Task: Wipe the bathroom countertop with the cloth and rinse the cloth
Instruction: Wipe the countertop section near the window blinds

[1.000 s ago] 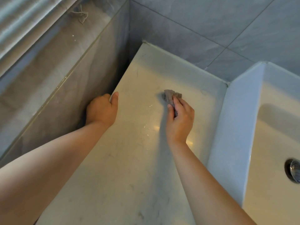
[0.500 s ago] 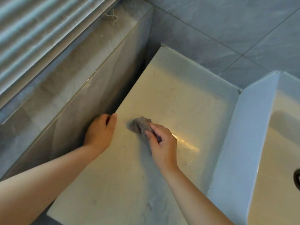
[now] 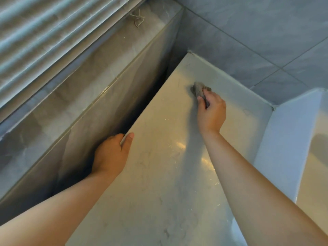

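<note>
Head view of the wiping stroke. The right hand (image 3: 212, 110) grips the small crumpled grey cloth (image 3: 199, 89), fingers curled round it with the thumb on the near side, and presses it to the pale, faintly veined stone countertop (image 3: 159, 192). Half a second earlier the cloth lay close to the left edge of the countertop, just beside the left hand; it now sits far up the surface, near the raised back strip, and the two hands are well apart. One second earlier it lay mid-surface, nearer the basin. The left hand (image 3: 111, 155) keeps its place on the left edge of the countertop, thumb lying flat on top and fingers bent down over the side, holding that edge.

The countertop shows wet streaks and bright reflections between the two forearms, with thin grey veining toward the near end. On the right it meets the white outer wall of a ceramic basin (image 3: 284, 139). Grey stone-look wall tiles (image 3: 248, 32) with dark grout lines rise behind. To the left, across a dark gap, stands a glossy grey-beige tiled ledge (image 3: 71, 86); a small dried twig (image 3: 137, 19) lies at its far end, beneath a ribbed pale window blind (image 3: 44, 32)
</note>
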Motion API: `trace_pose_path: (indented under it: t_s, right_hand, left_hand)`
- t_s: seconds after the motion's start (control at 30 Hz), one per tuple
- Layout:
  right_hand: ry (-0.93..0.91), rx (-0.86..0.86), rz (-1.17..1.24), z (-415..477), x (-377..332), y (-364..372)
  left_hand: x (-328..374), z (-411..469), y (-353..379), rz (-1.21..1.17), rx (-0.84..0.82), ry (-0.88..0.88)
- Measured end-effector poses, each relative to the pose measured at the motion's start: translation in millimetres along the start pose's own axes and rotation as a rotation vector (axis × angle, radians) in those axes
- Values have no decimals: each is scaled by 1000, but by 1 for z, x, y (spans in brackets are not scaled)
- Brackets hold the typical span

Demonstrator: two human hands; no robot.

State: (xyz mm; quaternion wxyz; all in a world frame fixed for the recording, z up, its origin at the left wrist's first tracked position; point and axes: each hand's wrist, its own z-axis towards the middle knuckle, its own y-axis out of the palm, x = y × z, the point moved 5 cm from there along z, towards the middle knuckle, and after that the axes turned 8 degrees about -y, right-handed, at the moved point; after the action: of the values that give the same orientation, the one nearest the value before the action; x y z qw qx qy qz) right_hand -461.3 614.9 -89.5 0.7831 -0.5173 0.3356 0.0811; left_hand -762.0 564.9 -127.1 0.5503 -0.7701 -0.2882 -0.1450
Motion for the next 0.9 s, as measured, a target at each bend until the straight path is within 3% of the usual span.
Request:
trace_pose_path:
  t_s: [0.37, 0.57, 0.63, 0.7, 0.8, 0.9]
  right_hand:
    - [-230, -57, 29, -94, -48, 16]
    - [-238, -167, 170, -118, -64, 12]
    - [-98, -215, 375, -111, -66, 7]
    - [35, -139, 498, -84, -62, -2]
    - [42, 44, 394, -21, -55, -14]
    - [-49, 27, 180, 33, -51, 1]
  left_hand:
    - [-1, 0, 0, -41, -34, -23]
    - [-1, 1, 0, -23, -30, -19]
    - [1, 0, -1, -29, -36, -17]
    - [2, 0, -2, -24, -31, -18]
    - [2, -1, -2, -15, -22, -3]
    - [-1, 0, -1, 5, -22, -5]
